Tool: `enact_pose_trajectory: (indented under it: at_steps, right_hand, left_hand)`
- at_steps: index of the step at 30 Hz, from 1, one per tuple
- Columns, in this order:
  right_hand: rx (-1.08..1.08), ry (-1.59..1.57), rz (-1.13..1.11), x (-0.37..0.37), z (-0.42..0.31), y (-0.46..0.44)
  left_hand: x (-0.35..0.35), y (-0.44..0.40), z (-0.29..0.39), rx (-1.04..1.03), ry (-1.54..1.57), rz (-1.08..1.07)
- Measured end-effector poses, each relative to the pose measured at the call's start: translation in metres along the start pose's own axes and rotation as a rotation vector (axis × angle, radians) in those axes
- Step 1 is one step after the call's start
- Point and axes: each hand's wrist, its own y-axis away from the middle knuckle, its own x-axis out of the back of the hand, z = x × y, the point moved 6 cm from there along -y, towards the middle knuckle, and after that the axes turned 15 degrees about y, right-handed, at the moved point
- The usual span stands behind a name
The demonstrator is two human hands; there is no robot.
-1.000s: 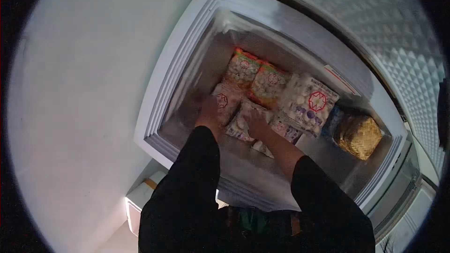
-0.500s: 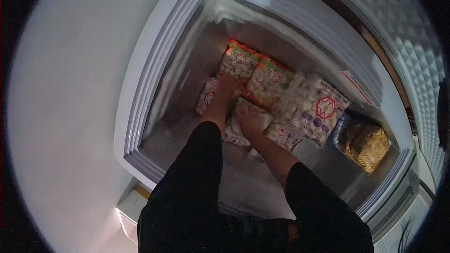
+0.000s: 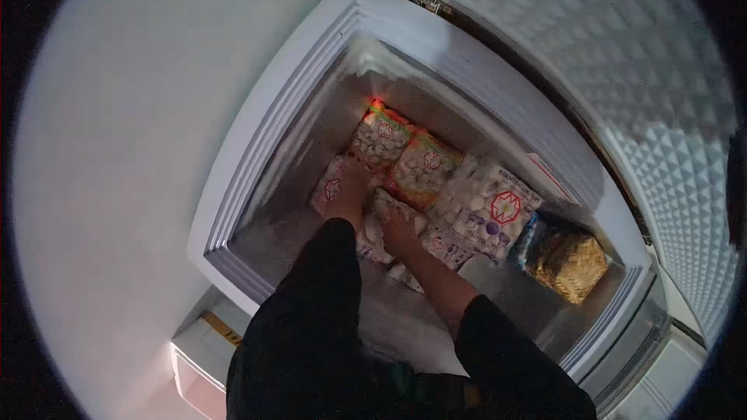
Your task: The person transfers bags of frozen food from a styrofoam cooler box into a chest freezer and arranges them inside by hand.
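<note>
Both my arms reach down into a chest freezer [image 3: 272, 101]. My left hand [image 3: 352, 189] is over a white bag with a red emblem [image 3: 332, 189], at the lower edge of a green-and-orange bag of meatballs [image 3: 380, 140]; its fingers are too dim to make out. A second such bag [image 3: 424, 167] lies beside it. My right hand [image 3: 398, 229] is closed on a frosty white bag of meatballs [image 3: 383, 206]. Right of it lie a large clear bag of meatballs with a red emblem [image 3: 498, 206] and a smaller printed bag [image 3: 447, 249].
A woven golden package [image 3: 580, 264] with a dark and blue wrapping sits at the freezer's right end. Frost [image 3: 373, 58] coats the far inner corner. The raised lid [image 3: 607, 54] stands along the right, and a pale wall [image 3: 124, 148] rises on the left.
The view has shifted, so the freezer's contents sit lower and more to the left, with more lid showing. Both hands stay among the same bags, my left one a little lower on the white bag.
</note>
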Motion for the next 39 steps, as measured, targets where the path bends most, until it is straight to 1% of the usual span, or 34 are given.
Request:
enact_pose_trajectory:
  at_steps: [1, 3, 4, 5, 6, 7, 8, 10, 11, 12, 13, 14, 15, 16, 17, 18, 19, 20, 21, 22, 23, 24, 25, 26, 28, 30, 32, 33, 34, 36, 38, 39]
  right_hand:
    - [0.035, -0.038, 0.015, 0.005, 0.0, 0.009]
    - [-0.008, -0.23, -0.246, 0.006, 0.007, 0.029]
    - [-0.014, -0.229, -0.233, -0.008, 0.009, 0.033]
    - [-0.031, -0.416, -0.239, -0.045, 0.009, 0.033]
    - [-0.047, -0.606, -0.243, -0.062, 0.014, 0.037]
    - [-0.057, -0.608, -0.232, -0.051, 0.024, 0.053]
    - [-0.037, -0.967, -0.206, -0.032, 0.029, 0.077]
    - [-0.032, -1.333, -0.14, 0.034, 0.048, 0.128]
    - [0.02, -1.673, -0.197, 0.079, 0.052, 0.161]
    - [0.089, -2.005, -0.242, 0.108, 0.055, 0.182]
    - [0.079, -2.006, -0.203, 0.114, 0.059, 0.194]
    - [0.118, -2.153, -0.149, 0.122, 0.063, 0.207]
    - [0.172, -2.281, -0.08, 0.128, 0.072, 0.216]
    - [0.234, -2.404, -0.008, 0.131, 0.079, 0.228]
    - [0.294, -2.533, 0.056, 0.125, 0.08, 0.243]
    - [0.368, -2.661, 0.116, 0.118, 0.081, 0.258]
    - [0.303, -2.692, 0.156, 0.105, 0.077, 0.265]
    - [0.153, -2.647, 0.188, 0.09, 0.076, 0.272]
    - [-0.067, -2.436, 0.181, 0.072, 0.075, 0.283]
    - [-0.266, -1.658, 0.064, 0.056, 0.076, 0.296]
    - [-0.282, -0.825, -0.04, 0.052, 0.078, 0.307]
    - [-0.264, -0.584, -0.098, 0.055, 0.078, 0.319]
    - [-0.276, -0.675, -0.077, 0.061, 0.082, 0.328]
    - [-0.325, -0.921, -0.019, 0.067, 0.088, 0.336]
    - [-0.462, -1.677, 0.229, 0.092, 0.107, 0.355]
    - [-0.694, -1.542, 0.452, 0.096, 0.127, 0.379]
    - [-0.787, -1.121, 0.632, 0.105, 0.142, 0.407]
    - [-0.814, -1.359, 0.657, 0.099, 0.147, 0.408]
    - [-0.827, -1.609, 0.726, 0.106, 0.151, 0.403]
    - [-0.965, -1.755, 0.72, 0.145, 0.155, 0.404]
    - [-0.821, -1.85, 1.096, 0.153, 0.167, 0.379]
    - [-0.88, -1.876, 1.162, 0.165, 0.174, 0.378]
  left_hand:
    - [0.005, 0.011, 0.004, 0.003, 0.002, -0.024]
    - [0.022, 0.036, 0.017, -0.016, -0.009, -0.073]
    - [0.032, 0.051, 0.026, -0.035, -0.017, -0.099]
    - [0.043, 0.07, 0.037, -0.052, -0.023, -0.118]
    - [0.056, 0.09, 0.051, -0.091, -0.025, -0.127]
    - [0.073, 0.12, 0.066, -0.145, 0.011, -0.128]
    - [0.091, 0.156, 0.083, -0.206, 0.081, -0.114]
    - [0.135, 0.246, 0.125, -0.381, 0.36, -0.097]
    - [0.158, 0.293, 0.148, -0.482, 0.522, -0.108]
    - [0.175, 0.331, 0.16, -0.648, 0.701, -0.106]
    - [0.181, 0.361, 0.168, -0.778, 0.817, -0.148]
    - [0.186, 0.392, 0.176, -0.909, 0.929, -0.207]
    - [0.183, 0.405, 0.178, -0.971, 0.987, -0.253]
    - [0.167, 0.393, 0.172, -0.922, 0.961, -0.22]
    - [0.143, 0.37, 0.164, -0.789, 0.809, -0.11]
    - [0.115, 0.344, 0.154, -0.651, 0.504, 0.032]
    - [0.089, 0.324, 0.151, -0.598, 0.185, 0.127]
    - [0.067, 0.319, 0.155, -0.654, -0.043, 0.229]
    - [0.053, 0.327, 0.165, -0.784, -0.222, 0.354]
    - [0.044, 0.347, 0.177, -0.937, -0.356, 0.483]
    - [0.036, 0.368, 0.186, -1.072, -0.494, 0.647]
    - [0.038, 0.375, 0.199, -0.922, -0.002, 0.224]
    - [0.024, 0.379, 0.202, -0.683, 0.452, -0.201]
    - [0.019, 0.382, 0.205, -0.67, 0.42, -0.26]
    - [0.046, 0.369, 0.208, -0.713, 0.208, -0.051]
    - [0.08, 0.358, 0.216, -0.537, 0.112, 0.058]
    - [0.1, 0.319, 0.224, -0.695, 0.073, 0.239]
    - [0.116, 0.308, 0.239, -0.759, 0.262, 0.127]
    - [0.149, 0.307, 0.267, -0.802, 0.421, 0.0]
    - [0.215, 0.348, 0.349, -0.997, 0.129, -0.002]
    - [0.273, 0.306, 0.394, -1.155, 0.144, -0.177]
    - [0.292, 0.328, 0.431, -1.147, 0.233, -0.31]
